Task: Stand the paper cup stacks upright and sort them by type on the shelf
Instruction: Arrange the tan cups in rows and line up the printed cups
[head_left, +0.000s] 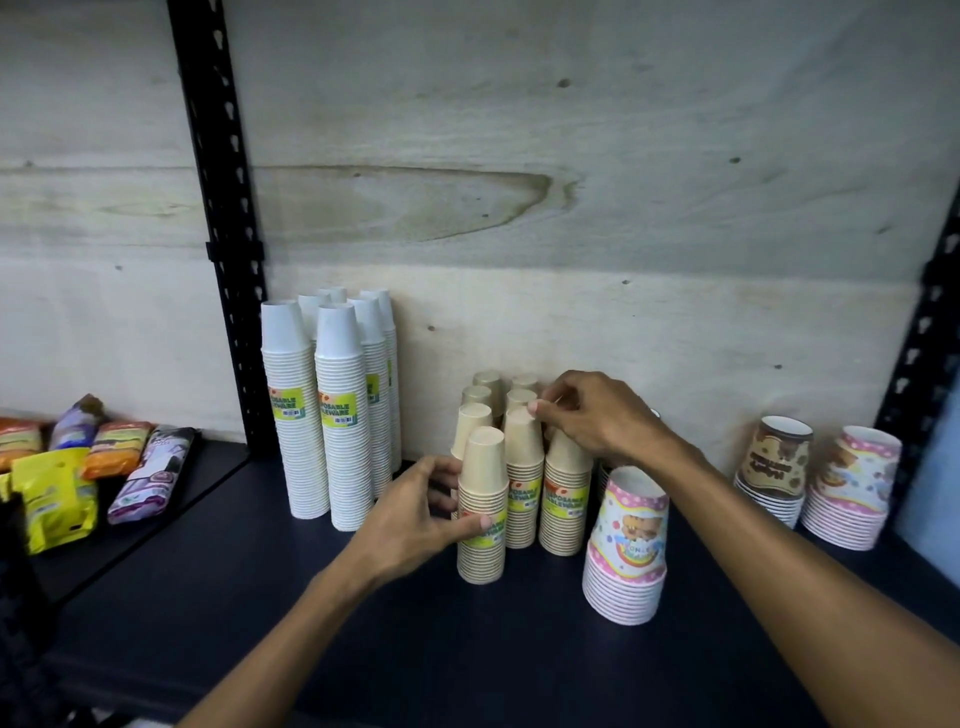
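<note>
Several tall white cup stacks (343, 415) stand upright at the back left of the dark shelf (415, 649). A cluster of shorter tan cup stacks (519, 467) stands in the middle. My left hand (415, 519) grips the front tan stack (482, 509) around its middle, thumb on the green label. My right hand (592, 415) pinches the top of a tan stack (522, 447) behind it. A pink cartoon cup stack (626, 545) stands in front right. A brown printed stack (776, 467) and another pink stack (852, 488) stand at far right.
Snack packets (78, 457) lie on the neighbouring shelf at left, beyond a black slotted upright post (223, 234). A plywood back panel (571, 182) closes the rear. Another black post (919, 353) stands at the right edge. Bare shelf lies in front of the stacks.
</note>
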